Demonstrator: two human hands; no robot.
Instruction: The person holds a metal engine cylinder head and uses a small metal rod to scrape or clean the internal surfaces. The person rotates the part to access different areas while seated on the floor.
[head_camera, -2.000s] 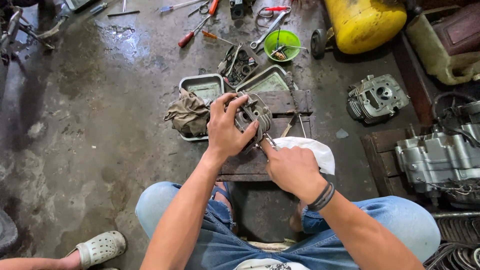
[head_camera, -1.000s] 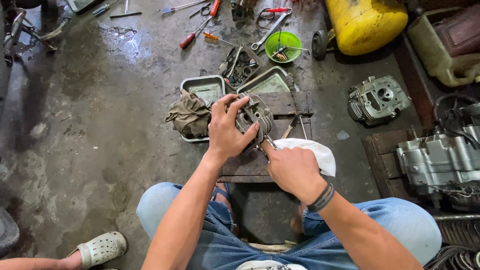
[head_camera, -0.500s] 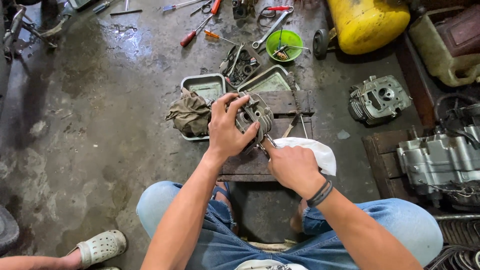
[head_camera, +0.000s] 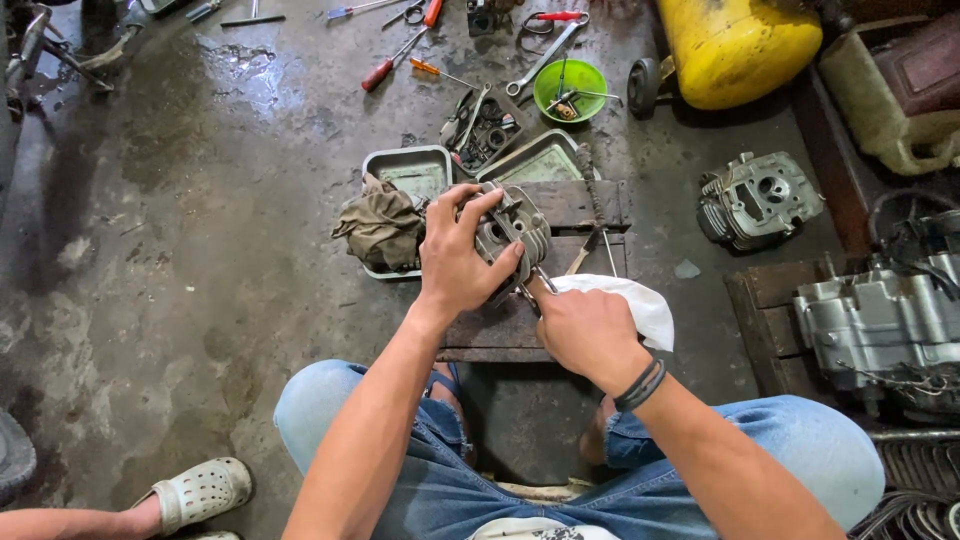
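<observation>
nearest, the right hand (head_camera: 590, 330) is closed around a slim metal tool and a white rag (head_camera: 640, 305), the tool's tip pointing far-left into the cylinder head (head_camera: 515, 235). just beyond, the left hand (head_camera: 455, 260) grips that finned cylinder head, fingers spread over its top, steadying it on the wooden block (head_camera: 560, 270). it looks heavy, rigid and oily; best held by the fins. its long axis is hard to tell. farther off lie a metal tray (head_camera: 405, 170) and a green bowl (head_camera: 570, 90).

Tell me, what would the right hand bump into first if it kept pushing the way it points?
Probably the grey finned engine part that the left hand grips; the right hand points up-left at it, white cloth tucked under it.
</observation>
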